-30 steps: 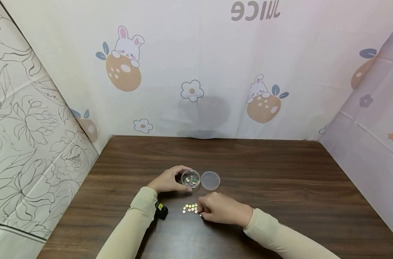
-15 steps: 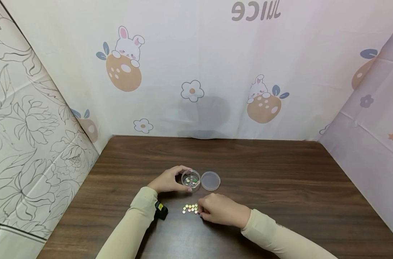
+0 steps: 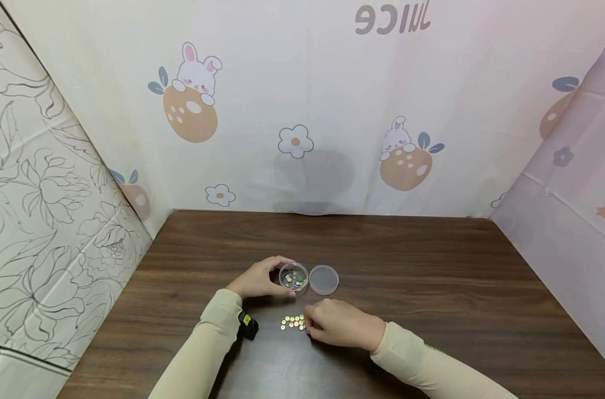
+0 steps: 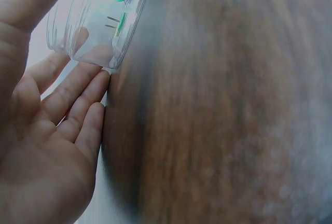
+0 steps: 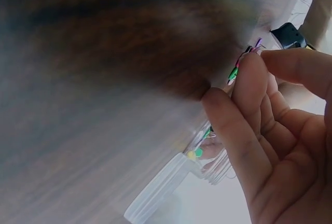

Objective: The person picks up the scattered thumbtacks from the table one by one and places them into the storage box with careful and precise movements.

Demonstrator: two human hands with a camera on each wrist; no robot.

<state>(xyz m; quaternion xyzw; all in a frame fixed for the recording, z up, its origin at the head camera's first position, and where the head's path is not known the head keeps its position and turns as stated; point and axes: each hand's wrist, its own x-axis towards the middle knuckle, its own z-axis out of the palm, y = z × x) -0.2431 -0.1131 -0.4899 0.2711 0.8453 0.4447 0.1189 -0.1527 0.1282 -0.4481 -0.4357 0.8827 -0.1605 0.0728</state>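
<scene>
From the head view, read as a clock centred on the small discs (image 3: 296, 324), the clear jar (image 3: 297, 269) stands at twelve, upright on the table (image 3: 407, 266) with a few pieces inside. The clear lid (image 3: 324, 280) lies flat at one o'clock, right beside the jar; whether the rims touch I can't say. The left hand (image 3: 259, 279) reaches in from about half past ten, thumb and fingers round the jar's wall, presumably to keep so light a thing from sliding. The right hand (image 3: 343, 325) is at three, fingertips bent down at the end of the discs, which sit close together in short rows, perhaps so each is easy to reach. A black device (image 3: 248, 326) at the left wrist shows at nine.

From the left wrist, the jar is up between ten and eleven, gripped by its side, which leaves its mouth free. Green-edged parts with thin legs (image 4: 120, 24) lie within.

From the right wrist, the fingertips gather at two o'clock beside coloured pieces (image 5: 233, 73), likely the discs edge-on. The digits bunch close, as suits something tiny, but whether they pinch one I can't tell. The lid is at six, the jar at five.
</scene>
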